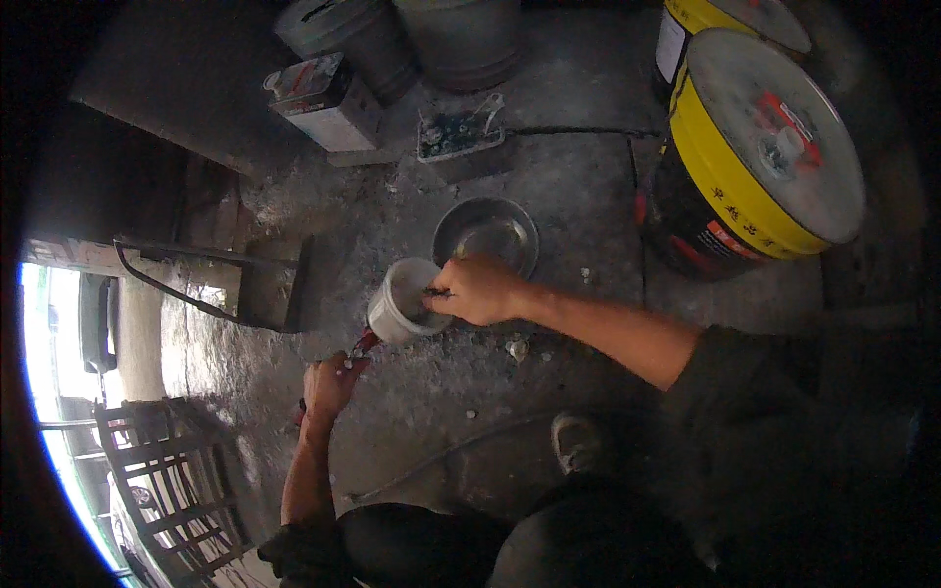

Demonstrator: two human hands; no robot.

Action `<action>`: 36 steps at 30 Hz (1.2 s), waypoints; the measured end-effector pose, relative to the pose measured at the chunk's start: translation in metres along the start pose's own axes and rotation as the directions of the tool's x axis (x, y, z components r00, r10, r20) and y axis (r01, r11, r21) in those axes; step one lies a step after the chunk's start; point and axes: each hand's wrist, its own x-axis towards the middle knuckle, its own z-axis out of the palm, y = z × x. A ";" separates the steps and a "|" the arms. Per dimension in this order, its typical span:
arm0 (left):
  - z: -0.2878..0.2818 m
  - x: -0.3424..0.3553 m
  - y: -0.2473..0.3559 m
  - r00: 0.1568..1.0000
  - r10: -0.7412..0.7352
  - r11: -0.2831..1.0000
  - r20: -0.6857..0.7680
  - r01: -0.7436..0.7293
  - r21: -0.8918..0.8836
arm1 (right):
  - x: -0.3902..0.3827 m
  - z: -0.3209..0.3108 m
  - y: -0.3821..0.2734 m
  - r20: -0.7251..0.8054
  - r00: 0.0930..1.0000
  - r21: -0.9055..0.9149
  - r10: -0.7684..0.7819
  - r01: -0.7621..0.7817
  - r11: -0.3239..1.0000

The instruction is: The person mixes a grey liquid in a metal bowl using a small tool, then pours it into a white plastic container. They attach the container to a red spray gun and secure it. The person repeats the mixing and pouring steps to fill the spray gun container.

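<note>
Above the floor, a white plastic tub [394,312] is tilted, its mouth turned up toward my right hand. My left hand [331,384] is closed around a red-handled tool [366,341] that reaches to the tub's lower side; its kind is unclear. At the tub's mouth my right hand [478,290] is closed, with a small dark piece [437,292] showing by its fingers. What the right hand grips is mostly hidden. Just beyond that hand, a round metal bowl [529,230] with a shiny bottom sits on the floor.
Large yellow-and-black drums [701,147] stand at the far right. Farther off are a rectangular can [343,122], a tray of dark contents [461,155] and big buckets [466,44]. A metal frame [211,312] lies at left, above a slatted rack [167,490]. My shoe [576,443] is near.
</note>
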 end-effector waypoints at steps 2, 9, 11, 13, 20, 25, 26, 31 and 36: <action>-0.004 -0.002 -0.008 0.997 0.065 0.987 -0.041 -0.059 0.147 | 0.006 -0.013 0.011 0.141 0.986 0.118 -0.095 0.078 0.990; -0.002 -0.001 -0.013 0.999 -0.027 0.997 -0.046 0.030 0.067 | 0.006 -0.037 -0.006 0.067 0.936 -0.433 -0.344 0.338 0.836; -0.006 0.001 -0.004 0.997 -0.032 0.999 -0.065 0.034 0.034 | 0.007 -0.017 -0.013 0.063 0.962 -0.401 -0.264 0.267 0.876; -0.013 0.008 -0.008 0.995 0.024 0.996 -0.097 -0.015 0.090 | 0.014 -0.004 0.000 0.011 0.990 -0.167 -0.141 0.141 0.976; -0.055 0.031 0.034 0.979 0.010 0.977 -0.203 0.034 0.210 | 0.004 -0.113 0.040 0.165 0.986 -0.020 -0.003 0.006 1.000; -0.095 0.038 0.051 0.940 0.266 0.863 -0.215 -0.133 0.488 | -0.029 -0.135 0.037 -0.101 0.975 -0.298 0.197 -0.219 0.929; -0.104 0.045 0.053 0.966 0.225 0.789 -0.124 -0.106 0.606 | -0.038 -0.130 0.036 -0.173 0.968 -0.333 0.184 -0.233 0.913; -0.142 0.050 0.065 0.794 0.593 0.578 -0.134 -0.304 0.757 | -0.049 -0.102 0.040 -0.193 0.970 -0.532 0.149 -0.231 0.815; -0.149 0.045 0.079 0.850 0.522 0.643 -0.074 -0.335 0.689 | -0.050 -0.043 0.063 -0.102 0.993 -0.673 0.051 -0.107 0.732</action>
